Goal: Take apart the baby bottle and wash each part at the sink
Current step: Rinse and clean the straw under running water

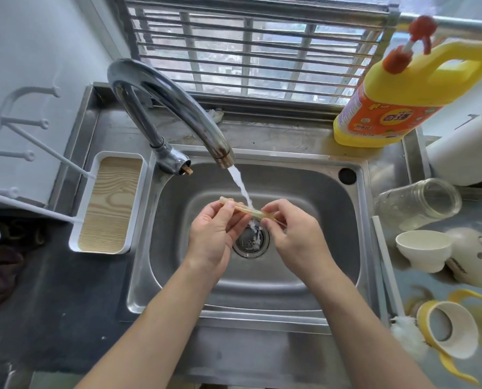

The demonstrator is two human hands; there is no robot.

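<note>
straw: a soft, translucent yellowish tube (248, 210), held roughly level over the middle of the sink, just above the drain
straw ends: a small white tuft (221, 198) sticks out past the left end; the right end is hidden inside the fingers
left grip (214, 234): thumb and forefinger pressed together on the straw's left part, the other fingers loosely curled beneath, palm turned up
right grip (293, 234): fingertips pinching the straw's right end, back of the hand turned up
between the grips: the bare middle of the straw spans the gap from one to the other
water (239, 183): a running stream that falls slantwise from the spout, strikes the straw's middle and splashes into the drain
drain (251, 242): a round metal strainer, directly under the straw
sink (332, 220): a steel basin, with both forearms reaching in over its near rim
tap (178, 99): a curved chrome spout, arching from the back left
glass bottle (419, 203): lying on its side on the desk (65, 304), right of the sink and well apart from the grips
white cap (422, 248): near the glass bottle, on its near side
yellow-handled collar (447, 329): nearer the camera, on its side
detergent jug (388, 102): yellow, with a red pump, at the sink's back right corner
tray (108, 203): white-rimmed with a wood-grain floor, left of the sink
</note>
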